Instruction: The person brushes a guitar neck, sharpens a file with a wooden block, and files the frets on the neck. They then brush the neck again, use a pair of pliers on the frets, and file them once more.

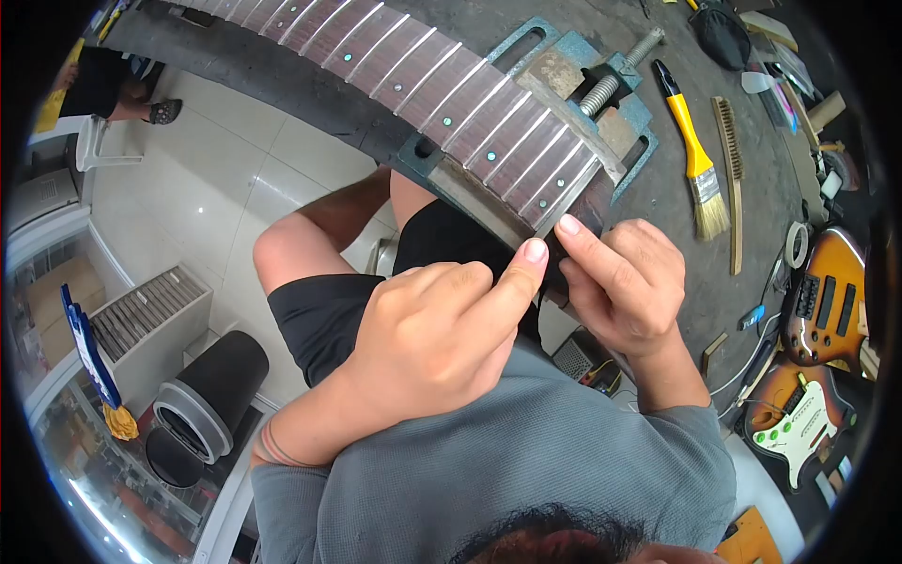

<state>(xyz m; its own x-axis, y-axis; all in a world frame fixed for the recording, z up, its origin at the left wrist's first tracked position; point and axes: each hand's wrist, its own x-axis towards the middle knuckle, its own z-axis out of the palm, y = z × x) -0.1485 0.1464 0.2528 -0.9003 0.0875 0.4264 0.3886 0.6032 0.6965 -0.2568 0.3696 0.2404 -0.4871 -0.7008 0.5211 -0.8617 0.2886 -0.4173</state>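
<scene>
A guitar neck (pixel 442 85) with a dark fretboard, metal frets and pale dot inlays lies clamped in a blue-green vise (pixel 573 75) on the grey bench. Its near end (pixel 554 202) points toward me. My left hand (pixel 437 329) reaches up from the left, its index fingertip pressed against that end. My right hand (pixel 625 282) meets it from the right, index finger and thumb pinching the same end edge. The two fingertips almost touch. What lies between the fingers is hidden.
A yellow-handled paintbrush (pixel 695 155) and a wooden wire brush (pixel 728 179) lie right of the vise. A tape roll (pixel 797 244) and two sunburst guitar bodies (pixel 827 301) sit further right. A black bin (pixel 211 390) stands lower left. Another person's foot (pixel 160 111) is at upper left.
</scene>
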